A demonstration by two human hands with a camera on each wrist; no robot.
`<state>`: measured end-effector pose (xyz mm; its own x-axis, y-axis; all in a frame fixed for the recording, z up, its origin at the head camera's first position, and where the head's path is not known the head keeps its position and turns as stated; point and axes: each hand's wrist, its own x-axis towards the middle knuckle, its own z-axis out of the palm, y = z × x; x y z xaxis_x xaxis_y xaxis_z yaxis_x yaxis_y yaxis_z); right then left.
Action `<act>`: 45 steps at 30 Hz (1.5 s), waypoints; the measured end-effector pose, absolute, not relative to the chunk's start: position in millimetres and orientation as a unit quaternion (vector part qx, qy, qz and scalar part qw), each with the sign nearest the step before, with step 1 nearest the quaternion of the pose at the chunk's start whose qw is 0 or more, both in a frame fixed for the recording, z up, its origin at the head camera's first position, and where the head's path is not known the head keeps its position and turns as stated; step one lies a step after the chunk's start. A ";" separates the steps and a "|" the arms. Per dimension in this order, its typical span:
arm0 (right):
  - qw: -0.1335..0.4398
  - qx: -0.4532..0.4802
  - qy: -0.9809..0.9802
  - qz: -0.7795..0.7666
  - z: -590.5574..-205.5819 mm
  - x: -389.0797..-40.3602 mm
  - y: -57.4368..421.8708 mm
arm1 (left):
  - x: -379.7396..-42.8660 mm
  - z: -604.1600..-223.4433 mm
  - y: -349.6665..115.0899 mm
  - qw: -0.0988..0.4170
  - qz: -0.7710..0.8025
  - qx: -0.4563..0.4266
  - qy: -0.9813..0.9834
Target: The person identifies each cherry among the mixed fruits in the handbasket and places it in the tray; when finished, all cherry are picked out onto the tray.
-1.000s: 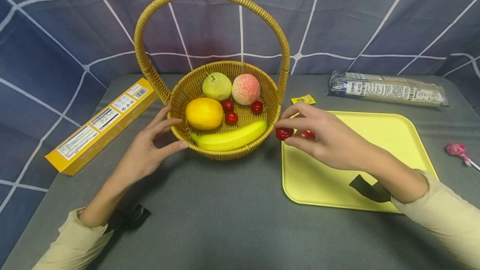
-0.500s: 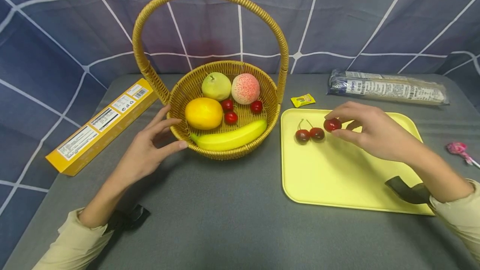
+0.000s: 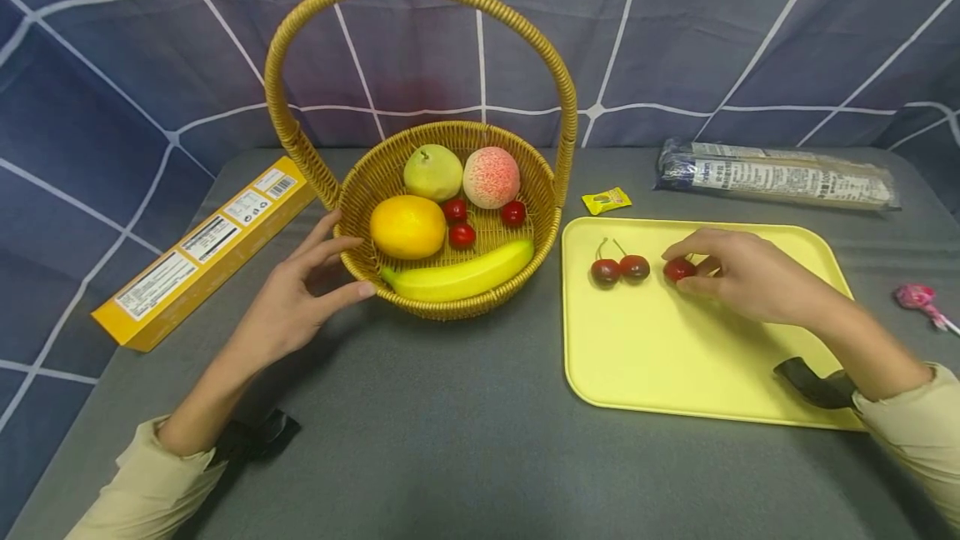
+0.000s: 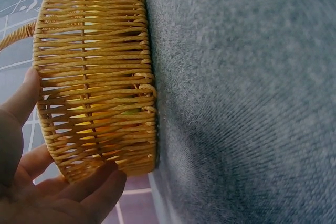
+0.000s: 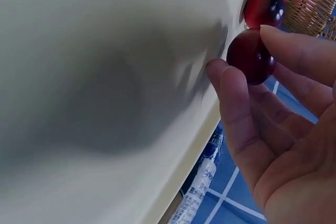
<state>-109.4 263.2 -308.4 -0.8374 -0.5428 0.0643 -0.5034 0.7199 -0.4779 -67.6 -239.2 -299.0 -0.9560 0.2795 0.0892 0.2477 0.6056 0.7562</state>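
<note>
My left hand holds the left front of the wicker basket, its thumb on the rim and its fingers along the woven wall. In the basket lie a banana, an orange-yellow citrus fruit, a green pear-like fruit, a peach and several red cherries, one cherry near the right side. My right hand pinches a dark red cherry between thumb and fingers, low over the yellow tray. Left of it, a pair of stemmed cherries lies on the tray.
A long orange box lies left of the basket. Behind the tray are a small yellow wrapped sweet and a long plastic-wrapped packet. A pink lollipop lies at the far right. A blue checked curtain hangs behind.
My right hand has moved right, from beside the basket to over the tray, then lowered with the cherry. The stemmed pair came into view. My left hand stays on the basket.
</note>
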 end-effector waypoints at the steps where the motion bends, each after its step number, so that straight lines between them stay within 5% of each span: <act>1: 0.038 -0.283 0.928 -0.241 -309.1 -109.5 263.3 | -67.7 -299.2 -239.1 0.019 0.419 0.147 0.896; 25: 0.031 -0.262 0.941 -0.211 -295.7 -105.1 260.1 | -68.4 -299.2 -238.4 0.018 0.418 0.147 0.896; 36: -0.042 -0.294 0.917 -0.268 -268.2 -92.1 218.0 | -67.9 -299.7 -237.8 0.016 0.416 0.146 0.897; 45: -0.045 -0.369 0.867 -0.330 -257.1 -94.7 154.5 | -68.0 -300.1 -239.0 0.014 0.416 0.147 0.897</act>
